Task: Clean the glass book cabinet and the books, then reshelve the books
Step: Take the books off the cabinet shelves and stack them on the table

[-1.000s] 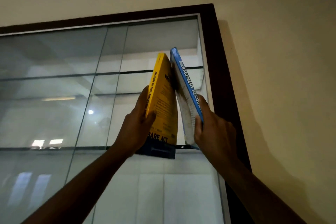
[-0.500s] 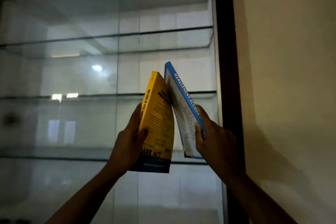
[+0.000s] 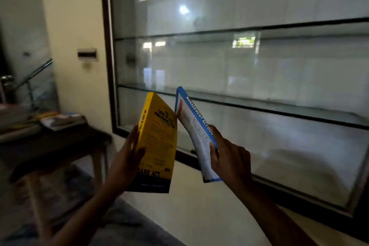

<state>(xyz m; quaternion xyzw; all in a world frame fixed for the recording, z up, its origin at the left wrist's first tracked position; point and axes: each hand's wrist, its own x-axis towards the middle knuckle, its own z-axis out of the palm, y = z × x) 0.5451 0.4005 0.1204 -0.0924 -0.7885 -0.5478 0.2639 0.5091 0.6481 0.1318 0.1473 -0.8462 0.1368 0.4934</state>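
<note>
gripping with curled fingers: left hand on yellow paperback book, right hand on blue-spined white book, both near upright, right nearer the glass cabinet shelf.

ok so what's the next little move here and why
Probably carry both books left and set them on the dark table, beside the pile already there. The left hand holds the yellow book, the right hand the blue book, and the cabinet shelves look bare, so neither hand is free to wipe.
</note>
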